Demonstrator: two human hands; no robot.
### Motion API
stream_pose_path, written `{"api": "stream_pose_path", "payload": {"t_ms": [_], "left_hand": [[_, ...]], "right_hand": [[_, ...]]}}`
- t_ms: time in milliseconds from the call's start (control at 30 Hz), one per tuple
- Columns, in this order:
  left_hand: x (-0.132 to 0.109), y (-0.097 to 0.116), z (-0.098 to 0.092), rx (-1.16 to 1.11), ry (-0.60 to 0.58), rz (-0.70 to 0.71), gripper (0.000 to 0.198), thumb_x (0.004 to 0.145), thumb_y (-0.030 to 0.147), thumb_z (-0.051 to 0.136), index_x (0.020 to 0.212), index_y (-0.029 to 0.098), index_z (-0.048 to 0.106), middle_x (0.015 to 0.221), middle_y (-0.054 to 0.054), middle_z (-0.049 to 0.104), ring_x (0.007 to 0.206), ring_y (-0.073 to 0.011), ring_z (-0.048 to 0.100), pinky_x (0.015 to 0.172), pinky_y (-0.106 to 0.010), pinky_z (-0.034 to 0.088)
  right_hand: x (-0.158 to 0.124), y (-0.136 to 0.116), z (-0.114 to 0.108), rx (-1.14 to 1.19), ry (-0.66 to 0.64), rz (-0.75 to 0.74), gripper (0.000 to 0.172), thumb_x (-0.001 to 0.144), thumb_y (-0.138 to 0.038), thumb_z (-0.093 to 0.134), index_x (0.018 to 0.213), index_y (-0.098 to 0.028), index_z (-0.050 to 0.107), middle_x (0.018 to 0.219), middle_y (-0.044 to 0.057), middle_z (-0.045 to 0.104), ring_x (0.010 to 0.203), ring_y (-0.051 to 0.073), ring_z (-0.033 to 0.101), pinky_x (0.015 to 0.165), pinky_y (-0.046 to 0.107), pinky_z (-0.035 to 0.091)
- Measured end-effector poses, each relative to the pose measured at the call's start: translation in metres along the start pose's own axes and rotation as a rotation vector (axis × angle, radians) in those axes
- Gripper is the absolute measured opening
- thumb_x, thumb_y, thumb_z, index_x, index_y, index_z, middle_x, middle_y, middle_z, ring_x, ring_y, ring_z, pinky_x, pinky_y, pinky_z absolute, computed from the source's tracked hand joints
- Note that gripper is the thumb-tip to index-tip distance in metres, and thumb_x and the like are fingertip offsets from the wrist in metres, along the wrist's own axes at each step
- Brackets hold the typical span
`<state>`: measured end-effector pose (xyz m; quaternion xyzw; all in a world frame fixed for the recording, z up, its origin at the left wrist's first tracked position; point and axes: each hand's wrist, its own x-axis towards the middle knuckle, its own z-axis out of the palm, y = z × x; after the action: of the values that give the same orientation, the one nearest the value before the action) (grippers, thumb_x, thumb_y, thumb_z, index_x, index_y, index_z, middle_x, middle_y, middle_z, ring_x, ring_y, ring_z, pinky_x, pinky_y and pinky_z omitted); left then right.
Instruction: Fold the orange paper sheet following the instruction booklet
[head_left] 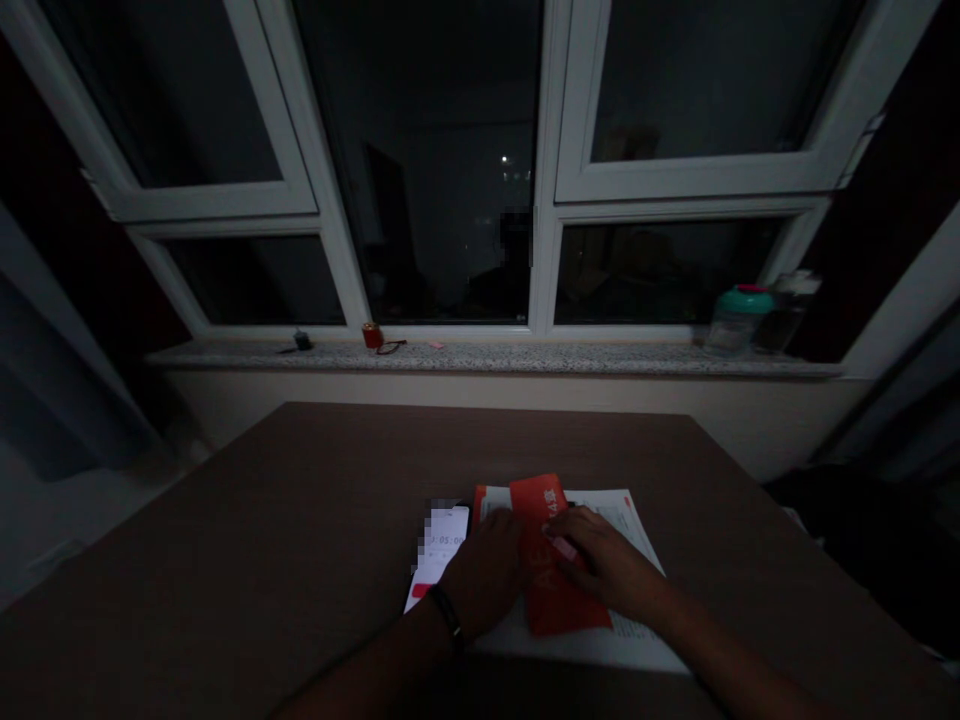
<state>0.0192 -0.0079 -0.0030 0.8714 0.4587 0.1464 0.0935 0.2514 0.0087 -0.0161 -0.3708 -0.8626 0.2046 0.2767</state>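
Observation:
A red packet with pale lettering point(547, 600) lies on printed white sheets point(645, 650) on the brown table. My left hand point(491, 565), with a dark band at its wrist, rests against the packet's left edge; its fingertips are too dark to make out. From the right, my right hand point(600, 560) reaches over the packet, fingers curled around a small pink item point(563, 547). Just left of my left hand is a phone point(442, 540) with a lit screen showing a timer.
The brown table point(300, 520) extends toward a speckled windowsill point(487, 357). On the sill stand a small dark bottle point(302, 340), a red jar point(372, 335), a teal-lidded container point(739, 320) and a clear bottle point(786, 312). Dark fabric point(847, 530) is at the right.

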Motion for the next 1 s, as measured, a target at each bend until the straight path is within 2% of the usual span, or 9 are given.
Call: {"api": "stream_pose_path", "payload": {"t_ms": [100,367,467,600,733,833,1000], "left_hand": [[0.000,0.001,-0.002,-0.005,-0.004,-0.052,0.042,0.093,0.030,0.064,0.129,0.013,0.050,0.131,-0.014,0.055,0.122,-0.0290,0.050,0.106,-0.043,0.041],[-0.001,-0.002,0.002,-0.009,0.022,-0.010,0.051,0.097,0.042,0.059,0.137,0.015,0.044,0.139,-0.017,0.050,0.129,-0.0320,0.046,0.109,-0.049,0.038],[-0.001,-0.002,0.001,0.000,0.019,0.001,0.051,0.096,0.041,0.061,0.137,0.014,0.046,0.138,-0.017,0.051,0.128,-0.0320,0.047,0.108,-0.048,0.039],[-0.001,0.000,-0.004,0.026,0.008,0.014,0.045,0.095,0.038,0.064,0.133,0.019,0.052,0.133,-0.014,0.054,0.124,-0.0315,0.050,0.106,-0.048,0.041],[-0.001,-0.002,-0.003,0.074,-0.021,0.027,0.043,0.092,0.037,0.068,0.129,0.019,0.055,0.133,-0.014,0.053,0.124,-0.0330,0.049,0.106,-0.049,0.041],[0.000,-0.006,0.001,0.087,0.005,0.042,0.044,0.092,0.037,0.069,0.130,0.020,0.054,0.135,-0.013,0.052,0.125,-0.0322,0.047,0.106,-0.048,0.039],[0.004,-0.010,0.003,0.088,-0.006,0.041,0.032,0.097,0.025,0.059,0.129,0.022,0.054,0.133,-0.009,0.052,0.120,-0.0273,0.050,0.104,-0.043,0.041]], "right_hand": [[0.000,-0.001,0.000,0.005,-0.010,0.000,0.040,0.081,-0.010,0.060,0.119,-0.025,0.060,0.121,0.009,0.062,0.115,0.026,0.056,0.101,0.043,0.045],[0.001,-0.005,-0.003,0.010,-0.046,0.013,0.034,0.085,-0.015,0.060,0.118,-0.024,0.061,0.121,0.009,0.062,0.115,0.026,0.055,0.101,0.043,0.044],[0.002,-0.006,-0.003,-0.003,-0.044,0.014,0.035,0.086,-0.016,0.060,0.120,-0.025,0.060,0.121,0.009,0.063,0.115,0.026,0.055,0.101,0.043,0.044],[0.002,-0.010,0.000,-0.036,-0.039,0.013,0.035,0.087,-0.016,0.060,0.120,-0.025,0.060,0.120,0.008,0.063,0.114,0.026,0.054,0.098,0.042,0.044],[0.004,-0.012,0.002,-0.100,-0.027,0.011,0.025,0.089,-0.012,0.054,0.110,-0.024,0.062,0.111,0.007,0.065,0.105,0.025,0.056,0.091,0.040,0.045],[0.004,-0.007,0.001,-0.146,0.009,-0.016,0.021,0.092,-0.011,0.051,0.103,-0.023,0.063,0.104,0.007,0.066,0.100,0.025,0.056,0.086,0.039,0.045],[0.001,0.010,0.001,-0.138,0.153,0.000,0.020,0.095,-0.015,0.047,0.106,-0.023,0.062,0.100,0.008,0.065,0.096,0.025,0.058,0.084,0.039,0.046]]}}
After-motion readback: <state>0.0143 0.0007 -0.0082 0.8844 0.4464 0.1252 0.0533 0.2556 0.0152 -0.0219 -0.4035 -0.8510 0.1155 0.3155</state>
